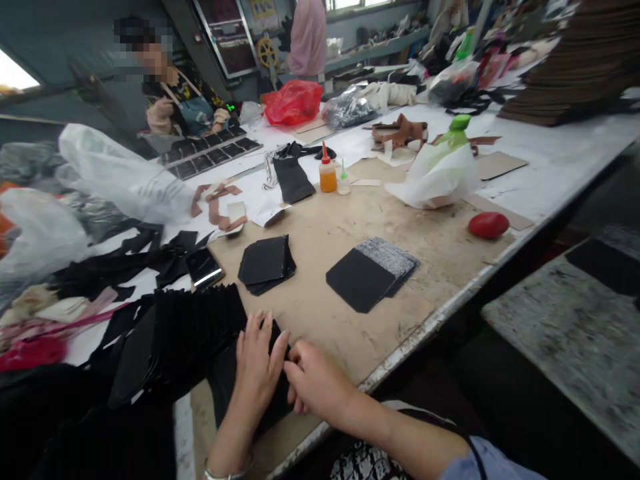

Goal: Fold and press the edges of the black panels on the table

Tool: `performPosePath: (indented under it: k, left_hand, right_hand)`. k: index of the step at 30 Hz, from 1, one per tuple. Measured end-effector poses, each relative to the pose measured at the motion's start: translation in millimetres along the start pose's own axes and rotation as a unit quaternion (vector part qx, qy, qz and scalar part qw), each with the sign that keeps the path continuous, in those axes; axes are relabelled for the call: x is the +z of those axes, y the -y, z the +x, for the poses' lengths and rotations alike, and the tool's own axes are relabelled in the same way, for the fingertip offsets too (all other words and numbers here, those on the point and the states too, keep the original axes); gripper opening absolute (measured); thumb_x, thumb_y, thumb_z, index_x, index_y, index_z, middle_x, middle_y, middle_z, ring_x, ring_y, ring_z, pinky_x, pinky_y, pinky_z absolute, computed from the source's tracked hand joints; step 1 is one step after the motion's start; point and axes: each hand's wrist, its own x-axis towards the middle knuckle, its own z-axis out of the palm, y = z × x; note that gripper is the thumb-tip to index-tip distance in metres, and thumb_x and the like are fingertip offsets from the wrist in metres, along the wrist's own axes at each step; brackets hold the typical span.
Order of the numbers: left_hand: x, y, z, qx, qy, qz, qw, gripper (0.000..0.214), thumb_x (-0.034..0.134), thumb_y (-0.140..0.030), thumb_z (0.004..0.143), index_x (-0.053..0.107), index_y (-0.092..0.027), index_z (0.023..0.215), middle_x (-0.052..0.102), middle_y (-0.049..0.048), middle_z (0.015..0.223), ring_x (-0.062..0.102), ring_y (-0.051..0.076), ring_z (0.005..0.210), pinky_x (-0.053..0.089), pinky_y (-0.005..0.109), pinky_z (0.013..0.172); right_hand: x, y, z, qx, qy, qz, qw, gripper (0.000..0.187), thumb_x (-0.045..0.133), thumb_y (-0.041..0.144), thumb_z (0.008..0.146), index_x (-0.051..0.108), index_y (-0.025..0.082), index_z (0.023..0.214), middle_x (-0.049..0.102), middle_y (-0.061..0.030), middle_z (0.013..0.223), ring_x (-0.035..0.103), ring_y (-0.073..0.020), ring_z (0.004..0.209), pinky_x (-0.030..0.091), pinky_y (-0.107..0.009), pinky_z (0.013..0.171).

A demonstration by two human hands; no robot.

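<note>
My left hand [256, 363] lies flat with its fingers stretched out on a flat black piece of material [274, 408] near the table's front edge. Beside its thumb, my right hand [320, 381] is closed, fingers curled at the right edge of that same black piece. Just left of both hands leans a long row of black pieces [185, 333], packed closely together. Beyond the hands sits a small stack of black cut panels [264, 261]. Farther right is another stack of black panels [363, 277], with a speckled grey strip showing at its back.
A phone [204, 268] lies left of the small stack. Farther back stand an orange glue bottle [327, 175], a small green-tipped bottle [343, 181] and a white plastic bag [435, 175]. A red oval object [489, 225] rests near the right edge. A co-worker [183, 100] sits across.
</note>
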Motion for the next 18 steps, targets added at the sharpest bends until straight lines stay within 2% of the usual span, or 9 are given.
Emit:
performPosePath:
  k: [1, 3, 4, 6, 8, 10, 12, 14, 18]
  left_hand:
    - [12.0, 1, -5, 0.015, 0.032, 0.007, 0.999, 0.048, 0.031, -0.037, 0.090, 0.047, -0.010, 0.126, 0.048, 0.0209, 0.132, 0.038, 0.031, 0.128, 0.034, 0.053, 0.099]
    - [27.8, 4, -12, 0.010, 0.038, 0.024, 0.999, 0.052, 0.032, -0.039, 0.090, 0.040, -0.009, 0.132, 0.041, 0.0219, 0.138, 0.030, 0.031, 0.133, 0.028, 0.054, 0.103]
    - [31.3, 6, -15, 0.007, 0.036, 0.024, 0.999, 0.054, 0.034, -0.040, 0.090, 0.037, -0.009, 0.134, 0.039, 0.0219, 0.140, 0.027, 0.031, 0.134, 0.025, 0.055, 0.105]
    - [31.0, 9, -17, -0.002, 0.034, 0.008, 0.999, 0.057, 0.036, -0.042, 0.089, 0.032, -0.012, 0.138, 0.035, 0.0215, 0.142, 0.024, 0.031, 0.135, 0.024, 0.055, 0.105]
    - [23.4, 10, -16, -0.022, 0.031, -0.007, 0.999, 0.060, 0.040, -0.044, 0.087, 0.030, -0.013, 0.138, 0.032, 0.0229, 0.143, 0.022, 0.034, 0.136, 0.025, 0.060, 0.103]
    - [12.3, 3, -11, -0.022, 0.018, -0.030, 0.999, 0.061, 0.045, -0.045, 0.085, 0.032, -0.015, 0.138, 0.035, 0.0231, 0.141, 0.027, 0.036, 0.133, 0.027, 0.063, 0.101]
    - [2.1, -14, -1, 0.032, 0.019, -0.081, 0.996, 0.058, 0.048, -0.041, 0.085, 0.033, -0.019, 0.136, 0.044, 0.0194, 0.135, 0.039, 0.032, 0.128, 0.033, 0.058, 0.101]
    - [-1.7, -40, 13, 0.114, 0.042, -0.150, 0.981, 0.053, 0.048, -0.033, 0.086, 0.034, -0.022, 0.136, 0.050, 0.0143, 0.130, 0.047, 0.024, 0.121, 0.041, 0.045, 0.099]
    - [16.3, -87, 45, 0.213, 0.079, -0.222, 0.948, 0.040, 0.045, -0.018, 0.084, 0.048, -0.020, 0.125, 0.056, 0.0118, 0.122, 0.051, 0.021, 0.115, 0.045, 0.040, 0.097]
  right_hand:
    - [-6, -1, -3, -0.008, -0.007, -0.015, 1.000, 0.011, 0.040, 0.023, 0.086, 0.046, 0.020, 0.078, 0.049, 0.0071, 0.047, 0.049, -0.0091, 0.037, 0.036, -0.018, 0.039]
    - [-25, -3, -12, -0.053, -0.061, -0.112, 0.990, 0.014, 0.045, 0.022, 0.086, 0.049, 0.020, 0.072, 0.055, 0.0033, 0.055, 0.054, -0.0111, 0.048, 0.039, -0.021, 0.048]
    - [-39, -4, -17, -0.091, -0.111, -0.198, 0.970, 0.014, 0.048, 0.022, 0.086, 0.050, 0.020, 0.072, 0.058, 0.0010, 0.062, 0.056, -0.0130, 0.058, 0.041, -0.023, 0.054]
    - [-68, -7, -25, -0.156, -0.223, -0.390, 0.880, 0.008, 0.054, 0.019, 0.084, 0.053, 0.020, 0.075, 0.060, -0.0033, 0.076, 0.056, -0.0179, 0.075, 0.041, -0.028, 0.065]
    - [-95, -13, -28, -0.178, -0.296, -0.522, 0.780, 0.007, 0.060, 0.020, 0.080, 0.054, 0.019, 0.077, 0.059, -0.0060, 0.082, 0.052, -0.0209, 0.080, 0.040, -0.031, 0.067]
    - [-114, -21, -27, -0.192, -0.323, -0.584, 0.719, 0.009, 0.063, 0.019, 0.078, 0.054, 0.018, 0.074, 0.057, -0.0056, 0.078, 0.049, -0.0208, 0.076, 0.039, -0.031, 0.063]
    - [-121, -29, -24, -0.211, -0.323, -0.605, 0.696, 0.012, 0.061, 0.013, 0.078, 0.054, 0.019, 0.070, 0.055, -0.0043, 0.073, 0.048, -0.0198, 0.071, 0.036, -0.031, 0.059]
    - [-122, -35, -20, -0.226, -0.318, -0.607, 0.692, 0.015, 0.056, 0.009, 0.079, 0.053, 0.019, 0.068, 0.053, -0.0042, 0.070, 0.046, -0.0195, 0.068, 0.035, -0.031, 0.058]
    - [-122, -38, -14, -0.241, -0.323, -0.597, 0.694, 0.017, 0.048, 0.006, 0.082, 0.054, 0.018, 0.071, 0.053, -0.0053, 0.069, 0.046, -0.0197, 0.067, 0.034, -0.031, 0.056]
